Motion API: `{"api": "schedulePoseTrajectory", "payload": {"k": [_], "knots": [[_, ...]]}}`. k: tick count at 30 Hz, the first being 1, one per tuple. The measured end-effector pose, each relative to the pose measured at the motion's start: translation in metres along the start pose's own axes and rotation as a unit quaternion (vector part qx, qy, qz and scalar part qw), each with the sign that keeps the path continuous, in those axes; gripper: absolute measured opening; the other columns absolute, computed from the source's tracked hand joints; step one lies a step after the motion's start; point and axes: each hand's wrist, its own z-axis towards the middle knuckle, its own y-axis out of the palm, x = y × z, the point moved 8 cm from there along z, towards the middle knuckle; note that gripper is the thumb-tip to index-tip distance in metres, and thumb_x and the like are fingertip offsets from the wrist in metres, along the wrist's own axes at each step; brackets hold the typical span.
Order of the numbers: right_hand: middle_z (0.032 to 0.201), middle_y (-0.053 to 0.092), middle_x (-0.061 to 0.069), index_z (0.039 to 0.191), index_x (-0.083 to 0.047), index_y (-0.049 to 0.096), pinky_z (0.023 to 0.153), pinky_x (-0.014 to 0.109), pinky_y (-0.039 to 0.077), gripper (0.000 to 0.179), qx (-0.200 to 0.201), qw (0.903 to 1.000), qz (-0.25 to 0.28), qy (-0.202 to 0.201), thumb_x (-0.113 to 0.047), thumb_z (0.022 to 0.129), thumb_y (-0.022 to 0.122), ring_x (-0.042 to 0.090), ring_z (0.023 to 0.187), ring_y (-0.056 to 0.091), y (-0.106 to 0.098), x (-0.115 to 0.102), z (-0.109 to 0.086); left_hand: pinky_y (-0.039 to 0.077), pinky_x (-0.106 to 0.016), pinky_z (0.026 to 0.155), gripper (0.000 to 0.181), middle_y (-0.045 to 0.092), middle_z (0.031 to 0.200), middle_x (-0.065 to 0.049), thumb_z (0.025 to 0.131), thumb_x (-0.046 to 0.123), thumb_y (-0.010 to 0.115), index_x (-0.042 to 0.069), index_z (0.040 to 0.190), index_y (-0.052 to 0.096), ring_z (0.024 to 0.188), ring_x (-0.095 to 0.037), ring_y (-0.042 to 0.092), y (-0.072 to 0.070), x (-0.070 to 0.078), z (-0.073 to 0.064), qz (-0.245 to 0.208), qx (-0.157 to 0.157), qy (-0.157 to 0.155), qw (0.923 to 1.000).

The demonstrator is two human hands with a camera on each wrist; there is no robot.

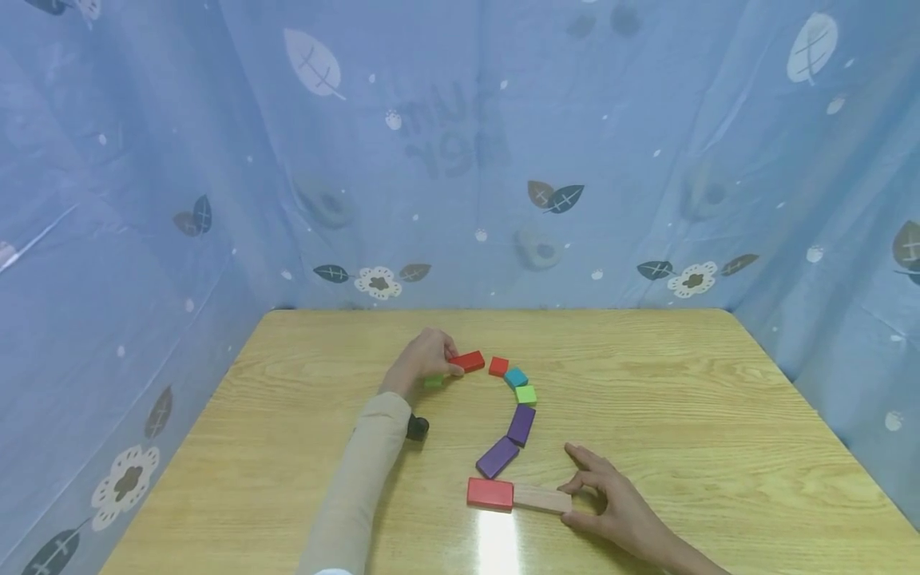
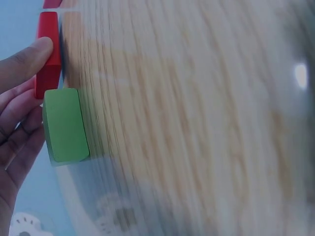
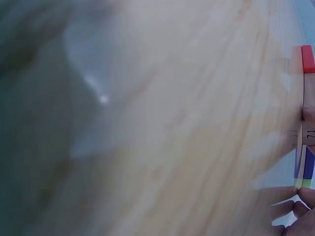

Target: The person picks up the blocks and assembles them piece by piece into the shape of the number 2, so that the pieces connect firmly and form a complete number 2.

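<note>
My left hand [image 1: 426, 357] pinches a long red block [image 1: 469, 362] at the far part of the table. In the left wrist view the thumb presses on that red block [image 2: 48, 59], and a green block [image 2: 67, 125] stands by its near end. My right hand [image 1: 614, 507] pinches the right end of a plain wooden block [image 1: 541, 499] between thumb and finger. That block's left end meets a second long red block [image 1: 490, 493]. In the right wrist view the right hand [image 3: 302, 209] shows only at the edge.
From the far red block a curve runs through a small red block [image 1: 499, 366], a blue block [image 1: 516, 378], a light green block [image 1: 526, 395] and two purple blocks [image 1: 521, 425]. A black object [image 1: 418, 427] shows beside the left sleeve [image 1: 370, 471]. Blue curtains [image 1: 460, 239] surround the wooden table [image 1: 647, 383].
</note>
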Motion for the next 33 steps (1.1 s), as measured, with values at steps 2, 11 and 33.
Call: {"api": "schedulePoseTrajectory", "payload": {"k": [2, 11, 33], "knots": [[0.139, 0.045, 0.028, 0.084, -0.031, 0.066, 0.092, 0.075, 0.029, 0.019, -0.004, 1.0000, 0.002, 0.002, -0.028, 0.074, 0.082, 0.056, 0.126, 0.034, 0.0010, 0.0000, -0.0004, 0.052, -0.030, 0.076, 0.026, 0.067, 0.083, 0.001, 0.073, 0.027, 0.084, 0.008, 0.087, 0.072, 0.077, -0.013, 0.060, 0.0013, 0.0002, -0.0009, -0.005, -0.003, -0.001, 1.0000], [0.140, 0.044, 0.027, 0.084, -0.031, 0.066, 0.093, 0.073, 0.030, 0.018, -0.008, 0.9999, -0.004, 0.011, -0.031, 0.074, 0.081, 0.056, 0.126, 0.034, 0.0015, 0.0015, -0.0014, 0.052, -0.028, 0.073, 0.025, 0.066, 0.079, 0.003, 0.070, 0.027, 0.086, 0.011, 0.082, 0.072, 0.075, -0.011, 0.060, 0.0063, 0.0022, -0.0004, -0.016, -0.008, 0.008, 0.9998], [0.139, 0.044, 0.027, 0.084, -0.031, 0.066, 0.092, 0.073, 0.032, 0.018, -0.004, 1.0000, 0.000, 0.002, -0.029, 0.075, 0.081, 0.057, 0.126, 0.034, 0.0022, 0.0020, -0.0011, 0.052, -0.027, 0.073, 0.025, 0.065, 0.080, 0.002, 0.070, 0.023, 0.086, 0.010, 0.084, 0.071, 0.073, -0.010, 0.059, 0.0083, 0.0084, -0.0011, -0.028, -0.025, 0.018, 0.9991]]}}
